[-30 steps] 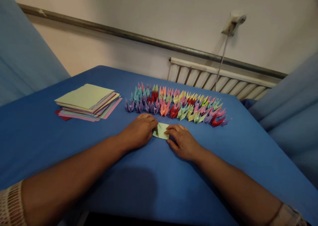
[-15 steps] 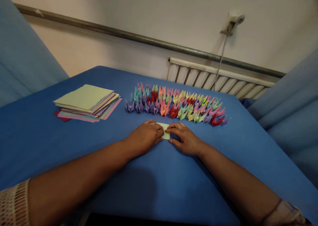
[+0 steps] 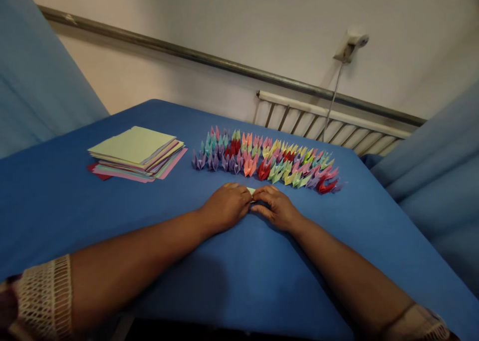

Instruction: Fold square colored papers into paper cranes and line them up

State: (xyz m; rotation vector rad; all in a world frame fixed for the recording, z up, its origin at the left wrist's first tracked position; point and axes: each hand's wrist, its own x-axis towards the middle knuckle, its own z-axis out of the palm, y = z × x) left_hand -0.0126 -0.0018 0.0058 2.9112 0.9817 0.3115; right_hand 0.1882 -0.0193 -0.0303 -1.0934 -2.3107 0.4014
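My left hand (image 3: pixel 226 205) and my right hand (image 3: pixel 277 207) lie close together on the blue table (image 3: pixel 75 206), fingertips meeting over a small folded pale green paper (image 3: pixel 251 190). Only a sliver of that paper shows between them. Both hands have curled fingers pressing down on it. Just beyond my hands stand rows of several small folded paper cranes (image 3: pixel 264 159) in many colours.
A stack of coloured paper sheets (image 3: pixel 137 152) lies at the left of the table. Behind the table are a wall rail, a white radiator (image 3: pixel 329 124) and a wall socket with a cord (image 3: pixel 350 44). Blue cloth hangs at both sides.
My hands have drawn closer together over the green paper, which now shows far less than before. The view has shifted slightly.
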